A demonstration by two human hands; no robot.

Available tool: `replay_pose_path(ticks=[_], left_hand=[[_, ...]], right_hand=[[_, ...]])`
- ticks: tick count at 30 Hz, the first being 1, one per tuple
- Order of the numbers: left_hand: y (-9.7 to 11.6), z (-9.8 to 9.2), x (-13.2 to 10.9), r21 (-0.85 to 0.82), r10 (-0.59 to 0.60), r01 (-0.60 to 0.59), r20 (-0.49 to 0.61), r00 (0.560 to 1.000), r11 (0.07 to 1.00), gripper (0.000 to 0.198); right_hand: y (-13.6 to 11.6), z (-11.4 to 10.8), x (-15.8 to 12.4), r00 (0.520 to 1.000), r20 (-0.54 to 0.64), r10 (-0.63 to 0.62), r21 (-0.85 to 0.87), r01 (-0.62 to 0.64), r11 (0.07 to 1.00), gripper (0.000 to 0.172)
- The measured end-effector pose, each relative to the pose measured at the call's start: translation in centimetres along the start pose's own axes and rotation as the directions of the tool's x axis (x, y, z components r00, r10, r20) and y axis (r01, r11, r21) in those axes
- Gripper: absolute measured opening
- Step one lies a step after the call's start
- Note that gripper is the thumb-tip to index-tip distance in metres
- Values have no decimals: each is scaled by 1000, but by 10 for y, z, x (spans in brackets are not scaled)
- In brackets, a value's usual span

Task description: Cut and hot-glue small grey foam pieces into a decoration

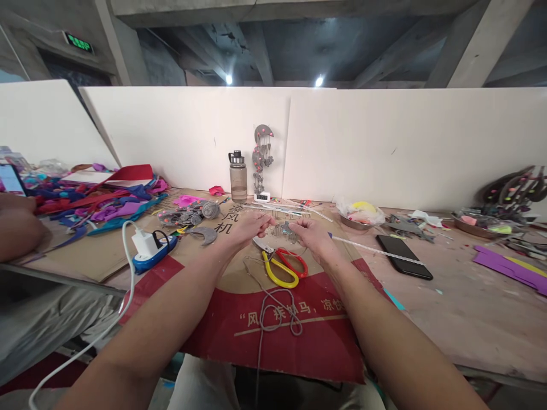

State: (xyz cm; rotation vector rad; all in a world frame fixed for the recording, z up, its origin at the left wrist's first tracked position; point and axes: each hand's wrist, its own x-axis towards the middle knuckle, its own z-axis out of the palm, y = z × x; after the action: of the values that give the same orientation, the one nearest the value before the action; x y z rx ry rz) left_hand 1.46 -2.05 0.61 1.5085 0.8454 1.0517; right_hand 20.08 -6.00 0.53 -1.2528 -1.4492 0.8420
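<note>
My left hand (251, 225) and my right hand (311, 234) meet over a red and tan cardboard sheet (273, 327), fingers pinched. Between them they hold a small grey piece (286, 228) and what looks like a thin thread; it is too small to name surely. A grey cord (273, 310) trails from the hands down toward me in loops. Scissors (282, 266) with one yellow and one red handle lie just below the hands. A thin clear rod (376, 249) runs rightward from near my right hand.
A black phone (404, 256) lies at the right. A blue power strip with a white charger (149, 248) sits left, cable trailing down. A water bottle (238, 176) and a grey hanging ornament (260, 156) stand by the white board. Coloured foam scraps (102, 199) and another person's arm (17, 225) are at left.
</note>
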Motion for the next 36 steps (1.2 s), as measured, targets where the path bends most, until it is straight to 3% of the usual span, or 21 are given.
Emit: replay_pose_path(ticks=[4, 8, 10, 18, 23, 26, 36], left_hand=[[-1, -3, 0, 137, 30, -27, -18, 999, 990, 51], [-1, 1, -2, 128, 27, -48, 166, 986, 991, 43], [-1, 6, -3, 142, 34, -62, 193, 981, 988, 39], [3, 17, -10, 93, -23, 14, 105, 994, 996, 37], [5, 16, -8, -7, -45, 45, 49, 998, 999, 33], [6, 15, -7, -32, -67, 67, -4, 998, 997, 28], [2, 18, -6, -51, -36, 38, 34, 999, 998, 26]], right_hand=[[3, 1, 2, 1000, 2, -13, -36, 13, 999, 28], [0, 1, 1, 1000, 0, -29, -93, 29, 995, 26], [-4, 1, -1, 999, -17, -42, -147, 39, 988, 23], [-8, 5, -6, 997, 14, -78, -206, 79, 975, 18], [-4, 7, -7, 992, 112, -58, -52, 65, 997, 20], [-4, 8, -7, 995, 94, -43, 22, 41, 999, 27], [-7, 6, -6, 989, 12, -147, -173, 147, 974, 17]])
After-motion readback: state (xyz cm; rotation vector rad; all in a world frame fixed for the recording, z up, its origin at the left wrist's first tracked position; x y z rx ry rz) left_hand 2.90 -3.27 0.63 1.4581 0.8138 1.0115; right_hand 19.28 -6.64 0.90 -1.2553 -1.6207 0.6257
